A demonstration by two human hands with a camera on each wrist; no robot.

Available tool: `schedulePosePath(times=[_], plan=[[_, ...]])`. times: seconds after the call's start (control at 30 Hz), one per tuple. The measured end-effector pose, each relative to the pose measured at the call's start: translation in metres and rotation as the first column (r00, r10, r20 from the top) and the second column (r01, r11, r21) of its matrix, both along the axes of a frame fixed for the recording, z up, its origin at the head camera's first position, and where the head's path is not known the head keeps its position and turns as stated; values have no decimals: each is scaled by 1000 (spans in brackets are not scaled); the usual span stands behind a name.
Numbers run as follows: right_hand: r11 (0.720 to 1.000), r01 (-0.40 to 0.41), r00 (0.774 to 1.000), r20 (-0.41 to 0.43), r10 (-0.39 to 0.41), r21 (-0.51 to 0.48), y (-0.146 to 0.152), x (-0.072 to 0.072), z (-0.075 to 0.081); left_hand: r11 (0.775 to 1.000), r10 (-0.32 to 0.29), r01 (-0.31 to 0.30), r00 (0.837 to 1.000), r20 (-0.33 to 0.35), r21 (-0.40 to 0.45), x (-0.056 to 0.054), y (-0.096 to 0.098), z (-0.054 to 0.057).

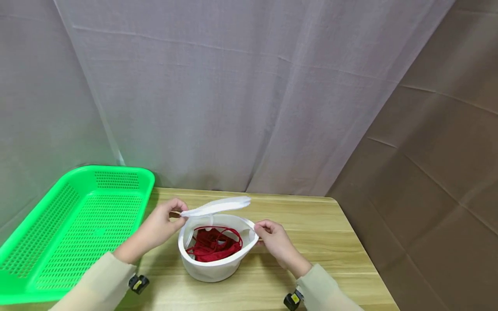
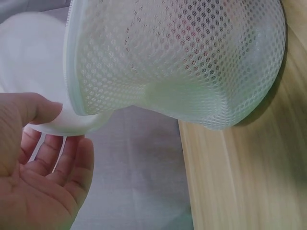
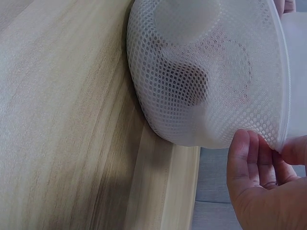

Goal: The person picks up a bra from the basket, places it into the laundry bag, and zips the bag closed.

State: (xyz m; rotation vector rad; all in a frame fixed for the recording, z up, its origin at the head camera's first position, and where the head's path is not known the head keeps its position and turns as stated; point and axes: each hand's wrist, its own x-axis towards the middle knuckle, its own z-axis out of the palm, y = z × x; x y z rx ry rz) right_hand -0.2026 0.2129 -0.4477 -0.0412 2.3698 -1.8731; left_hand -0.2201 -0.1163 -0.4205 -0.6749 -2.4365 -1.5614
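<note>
A white mesh laundry bag stands on the wooden table with its round lid raised at the back. Inside lies a bundle of dark red fabric with thin red straps. My left hand pinches the lid's left edge between thumb and fingers. At the opposite side, my right hand pinches the zippered rim. The left wrist view shows the left thumb over the lid and the fingers beneath it. In the right wrist view, the right fingers grip the rim beside the mesh wall.
To the left is a large green plastic basket with slotted walls. The wooden tabletop extends to the right of the bag. A grey curtain hangs behind the table, and brown fabric covers the right side.
</note>
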Motion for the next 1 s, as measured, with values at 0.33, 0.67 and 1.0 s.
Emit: schedulePosePath(times=[0.33,0.67,1.0], plan=[[1000,-18,1000,16,18,-5,0,-1,3,993,-82,83,996,27,-78,8,-5,-2],[1000,7,1000,5,-7,-2,0,-2,-3,985,-136,145,986,94,-95,11,-6,1],[999,20,999,29,-21,32,-1,-4,-6,998,51,-49,992,116,-25,1,5,-3]])
